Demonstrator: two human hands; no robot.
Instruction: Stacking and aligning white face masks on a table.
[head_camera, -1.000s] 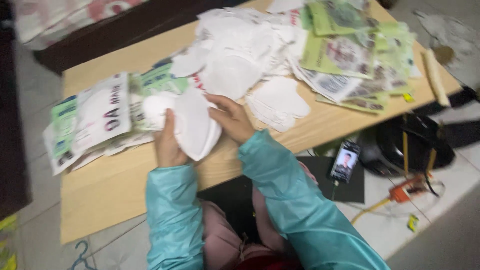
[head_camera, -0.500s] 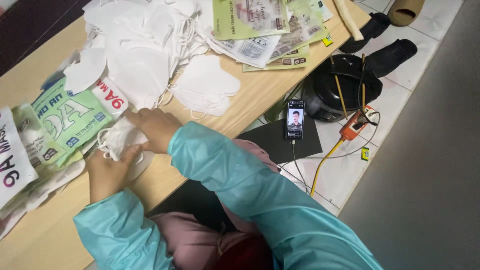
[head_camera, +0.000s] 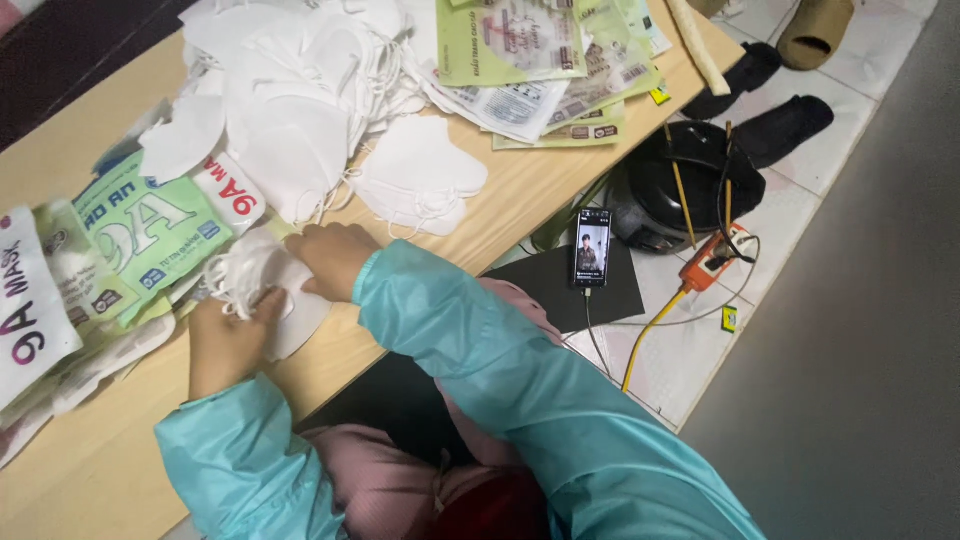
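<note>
Head view, read left to right. At the far left, flat printed packets (head_camera: 150, 235) in white and pale green overlap along the edge of the wooden table (head_camera: 90, 470). Just beside them lies the small stack of white face masks (head_camera: 262, 285), its tangle of ear loops turned toward the packets. The left hand (head_camera: 225, 345) rests on the near side of this stack, fingers curled loosely over the edge; whether it pinches the stack or only steadies it cannot be told. The right hand (head_camera: 333, 258) lies on the far side, fingers bent and pressing down on the masks, closed round nothing that shows. Both sleeves are teal.

Judged from their look, the masks are very light, soft and easily creased (thin layered fabric, with loops that snag); they would best be taken flat, by the folded edge rather than by the loops. Further right, a large loose heap of masks (head_camera: 290, 110) spreads across the table, then more packets (head_camera: 530, 60). On the tiled floor stand a phone (head_camera: 591, 247) and a dark round pot (head_camera: 690, 180).
</note>
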